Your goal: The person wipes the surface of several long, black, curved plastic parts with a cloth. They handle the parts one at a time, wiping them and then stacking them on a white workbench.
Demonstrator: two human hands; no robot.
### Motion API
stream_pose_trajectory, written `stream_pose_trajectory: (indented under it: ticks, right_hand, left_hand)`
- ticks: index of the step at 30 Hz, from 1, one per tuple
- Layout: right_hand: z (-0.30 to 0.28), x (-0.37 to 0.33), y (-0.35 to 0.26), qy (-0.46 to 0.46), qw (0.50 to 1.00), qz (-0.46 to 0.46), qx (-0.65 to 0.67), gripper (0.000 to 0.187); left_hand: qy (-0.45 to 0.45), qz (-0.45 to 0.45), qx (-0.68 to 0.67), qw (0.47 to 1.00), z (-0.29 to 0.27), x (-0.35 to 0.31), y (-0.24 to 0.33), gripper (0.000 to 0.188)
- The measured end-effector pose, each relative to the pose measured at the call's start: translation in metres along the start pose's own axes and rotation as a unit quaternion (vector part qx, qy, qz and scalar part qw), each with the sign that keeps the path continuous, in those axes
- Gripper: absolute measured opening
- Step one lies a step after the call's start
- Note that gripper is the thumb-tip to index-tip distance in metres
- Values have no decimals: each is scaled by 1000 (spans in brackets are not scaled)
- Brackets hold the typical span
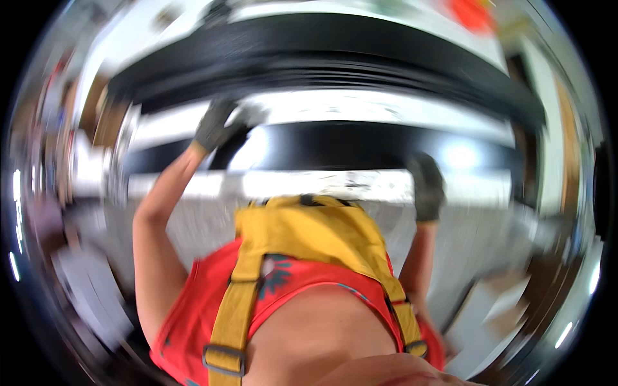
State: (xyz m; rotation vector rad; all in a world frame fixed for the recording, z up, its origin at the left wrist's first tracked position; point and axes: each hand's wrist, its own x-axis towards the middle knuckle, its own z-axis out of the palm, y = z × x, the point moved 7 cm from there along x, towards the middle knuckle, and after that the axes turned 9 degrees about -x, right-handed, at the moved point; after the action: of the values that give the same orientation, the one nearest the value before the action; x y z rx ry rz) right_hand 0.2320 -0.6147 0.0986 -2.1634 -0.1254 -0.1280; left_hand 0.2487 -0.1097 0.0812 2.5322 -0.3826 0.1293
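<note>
A long glossy black panel [335,147] lies across the white work surface in front of me. My left hand [219,127], in a dark grey glove, reaches over the panel's left part. Its fingers are smeared by motion, and a pale grey blur beside them cannot be made out. At the panel's near edge, toward the right, my right hand [427,188] in a matching glove lies flat with its fingers stretched forward. Beyond the panel runs a larger long black piece [335,48] with ridges along its near side. Both black pieces look blurred.
White printed sheeting or surface [335,183] shows along the near edge. Cardboard [111,119] stands at the left end. White panels or boxes [492,321] stand low on the right, another white board [93,293] low on the left. A red-orange thing [471,14] is at the far right.
</note>
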Motion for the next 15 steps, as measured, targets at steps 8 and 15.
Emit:
stream_pose_trajectory:
  ticks: [8, 15]
  right_hand:
    - [66, 90, -38, -122, 942, -109, -294, 37]
    - [229, 95, -60, -388, 840, -258, -278, 41]
  left_hand:
    - [336, -185, 9, 923, -50, -87, 85, 46]
    - [608, -457, -397, 514, 37, -228, -37, 71]
